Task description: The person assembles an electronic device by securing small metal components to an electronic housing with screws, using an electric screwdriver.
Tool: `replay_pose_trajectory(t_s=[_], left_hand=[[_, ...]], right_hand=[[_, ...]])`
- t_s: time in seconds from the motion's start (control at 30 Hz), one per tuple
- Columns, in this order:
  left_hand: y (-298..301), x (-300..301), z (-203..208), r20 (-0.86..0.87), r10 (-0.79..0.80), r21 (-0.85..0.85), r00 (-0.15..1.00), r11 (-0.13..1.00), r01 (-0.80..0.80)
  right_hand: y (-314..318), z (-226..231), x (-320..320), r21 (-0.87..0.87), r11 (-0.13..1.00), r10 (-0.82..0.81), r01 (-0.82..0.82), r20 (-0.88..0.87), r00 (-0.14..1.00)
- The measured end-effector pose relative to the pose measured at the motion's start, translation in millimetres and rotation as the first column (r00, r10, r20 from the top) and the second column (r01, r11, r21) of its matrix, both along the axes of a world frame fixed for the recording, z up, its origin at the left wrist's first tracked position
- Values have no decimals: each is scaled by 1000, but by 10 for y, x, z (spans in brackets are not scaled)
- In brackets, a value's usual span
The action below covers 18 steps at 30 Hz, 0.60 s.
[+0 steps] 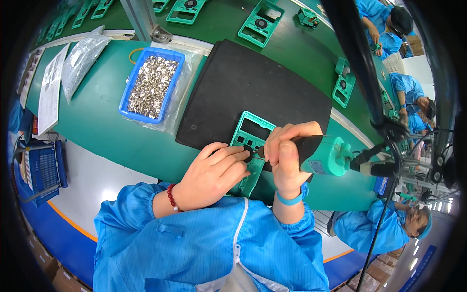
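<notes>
A green plastic housing (252, 180) with a rectangular window lies at the near edge of a black mat (253, 80). My left hand (216, 170) rests on it, fingers bent against a round black speaker (248, 154). In my right hand (290, 153) is an electric screwdriver (328, 156) with a green and black body, held almost level. Its tip points left at the speaker's edge; my fingers partly hide it, and whether a screw sits there I cannot tell.
A blue tray (124, 108) of small metal screws stands left of the mat, near a clear plastic bag (82, 61). Other green housings (261, 23) lie on the far belt. A thick black cable (357, 63) hangs at right. Co-workers (384, 226) sit further right.
</notes>
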State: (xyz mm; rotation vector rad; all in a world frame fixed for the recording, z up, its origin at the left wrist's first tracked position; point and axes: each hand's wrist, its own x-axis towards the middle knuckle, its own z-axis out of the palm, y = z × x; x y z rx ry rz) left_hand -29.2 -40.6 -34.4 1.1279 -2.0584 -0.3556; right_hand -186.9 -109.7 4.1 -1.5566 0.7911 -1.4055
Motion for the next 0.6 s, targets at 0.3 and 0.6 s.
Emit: replay_pose_trajectory(t_s=[0.3,0.6], left_hand=[[32,-70,-31,56,24,-13,998,1000,-23],[74,-73,3,-51,112,-98,992,988,-116]], right_hand=[[189,321,4,-76,997,-26,28,24,999],[493,434,-164,-29,998,-55,52,-110,992]])
